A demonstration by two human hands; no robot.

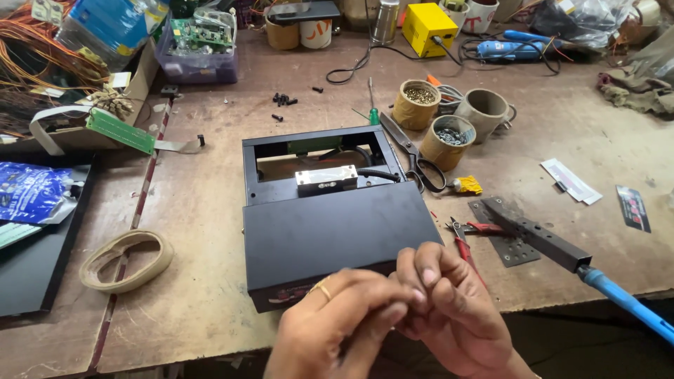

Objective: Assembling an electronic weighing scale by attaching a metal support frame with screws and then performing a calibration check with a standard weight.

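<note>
Bare left hand (330,326), gold ring (321,288), right hand (449,309)

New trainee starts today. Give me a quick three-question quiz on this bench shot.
1. True or false: the left hand and right hand are pressed together at the fingertips, in front of the black metal box.
2. Which lies just right of the box's open end? A) scissors B) a hammer C) a drill
3. How many round cardboard cups stand in the cluster right of the box?

Key:
1. True
2. A
3. Three: one, two, three.
</note>
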